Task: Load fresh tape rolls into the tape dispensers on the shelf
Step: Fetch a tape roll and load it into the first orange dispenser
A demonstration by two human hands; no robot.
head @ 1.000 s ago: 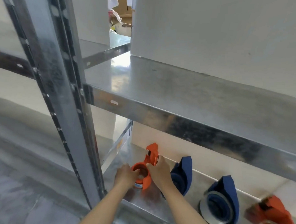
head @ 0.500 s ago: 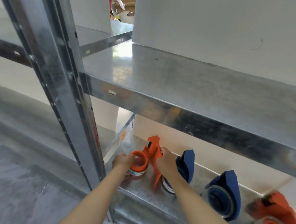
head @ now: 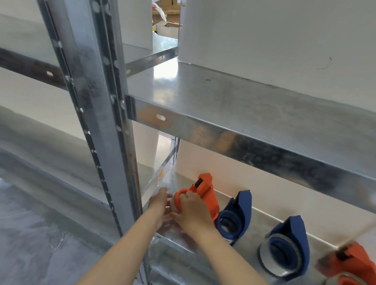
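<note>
Head view: the orange tape dispenser (head: 203, 193) stands at the left end of the lower shelf (head: 250, 255). The right hand (head: 192, 214) has its grip clamped on the dispenser's round hub. The left hand (head: 159, 203) has its fingers spread apart beside the hub, touching the tape roll (head: 173, 204). Two blue dispensers (head: 236, 214) and another orange dispenser (head: 351, 278) stand further right.

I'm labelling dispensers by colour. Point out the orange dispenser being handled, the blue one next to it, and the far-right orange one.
handled orange dispenser (head: 209, 194), head view, upper body.
nearest blue dispenser (head: 244, 204), head view, raised cover.
far-right orange dispenser (head: 356, 263), head view, top of housing.
</note>
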